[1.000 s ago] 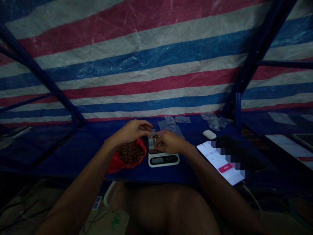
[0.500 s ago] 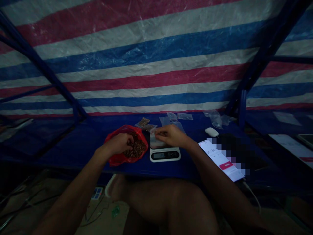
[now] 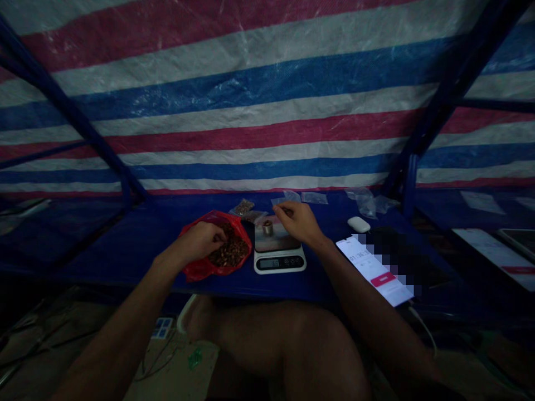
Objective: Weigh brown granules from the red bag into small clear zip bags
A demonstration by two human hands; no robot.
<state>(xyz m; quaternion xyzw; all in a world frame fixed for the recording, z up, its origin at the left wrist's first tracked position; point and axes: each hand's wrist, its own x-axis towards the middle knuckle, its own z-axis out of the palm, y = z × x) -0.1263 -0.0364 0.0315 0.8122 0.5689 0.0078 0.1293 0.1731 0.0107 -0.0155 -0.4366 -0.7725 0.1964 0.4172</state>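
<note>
Left hand (image 3: 204, 239) curled in red bag (image 3: 199, 272) of brown bits (image 3: 229, 254); right hand (image 3: 302, 221) half-curled near 1 small cup (image 3: 267, 229) on scale (image 3: 277, 243). Can't tell either's grip.

Red plastic bag (image 3: 199, 272): thin, crumpled, mouth spread open, resting on blue table (image 3: 125, 239). Contents: heap of small brown pieces (image 3: 234, 249), loose. Digital scale (image 3: 259, 269): white body, just right of bag, display (image 3: 270, 263) lit at near edge; digits too small to read surely. Weighing plate (image 3: 284, 240) shiny. Metal cup (image 3: 267, 230): small, upright on plate's left part, brown matter at mouth.
</note>
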